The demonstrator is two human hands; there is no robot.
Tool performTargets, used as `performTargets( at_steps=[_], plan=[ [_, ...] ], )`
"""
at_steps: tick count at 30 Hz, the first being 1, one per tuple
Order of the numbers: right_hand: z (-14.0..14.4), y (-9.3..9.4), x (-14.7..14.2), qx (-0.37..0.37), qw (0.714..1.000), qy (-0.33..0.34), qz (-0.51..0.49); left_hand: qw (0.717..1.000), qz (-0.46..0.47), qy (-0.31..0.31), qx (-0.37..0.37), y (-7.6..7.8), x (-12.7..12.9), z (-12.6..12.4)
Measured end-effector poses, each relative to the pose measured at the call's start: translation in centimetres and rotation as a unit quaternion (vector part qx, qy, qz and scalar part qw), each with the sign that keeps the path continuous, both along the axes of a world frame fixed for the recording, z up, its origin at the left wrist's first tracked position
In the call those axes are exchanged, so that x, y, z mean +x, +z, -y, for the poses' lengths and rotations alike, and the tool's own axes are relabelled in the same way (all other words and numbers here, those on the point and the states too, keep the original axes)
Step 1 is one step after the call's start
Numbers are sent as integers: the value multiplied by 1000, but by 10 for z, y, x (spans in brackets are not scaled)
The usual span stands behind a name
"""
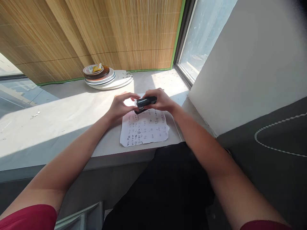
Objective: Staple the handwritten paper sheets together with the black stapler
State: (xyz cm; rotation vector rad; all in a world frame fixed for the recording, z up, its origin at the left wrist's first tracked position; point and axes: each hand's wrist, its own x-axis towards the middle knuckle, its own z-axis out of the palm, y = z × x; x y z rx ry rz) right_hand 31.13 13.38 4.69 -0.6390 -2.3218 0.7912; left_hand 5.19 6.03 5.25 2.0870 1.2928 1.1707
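Note:
Over a sheet of handwritten paper (pixel 145 131) on the white ledge, a black stapler (pixel 146 101) is held between my two hands. My right hand (pixel 160 99) is closed round its rear end, thumb below and fingers on top. At the front end, the thumb and fingers of my left hand (pixel 122 104) curve in and pinch the tip. A strip of metal shows between the stapler's upper and lower parts. My hands and the stapler cover the upper part of the sheet, which has ragged edges.
Stacked plates (pixel 100 76) with a small yellow item on top stand at the back of the ledge (pixel 48 127), before a bamboo blind (pixel 107 32). A white wall (pixel 249 57) and a window (pixel 203 38) bound the right side. A beaded cord (pixel 271 147) hangs far right.

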Motion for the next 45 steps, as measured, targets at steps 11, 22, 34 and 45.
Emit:
performTargets(
  at_steps=[11, 22, 34, 45],
  plan=[
    [-9, 1, 8, 31, 980, -167, -104, 1000, 24, 18, 7, -15, -7, -20],
    [-45, -21, 39, 24, 965, -253, -58, 993, -106, -40, -11, -23, -18, -24],
    [-23, -6, 22, -1, 989, -149, -9, 977, -188, -95, -36, -19, 3, -14],
    [-15, 1, 16, 7, 993, -120, 13, 898, -419, -125, -47, -14, 12, -6]
  ],
)
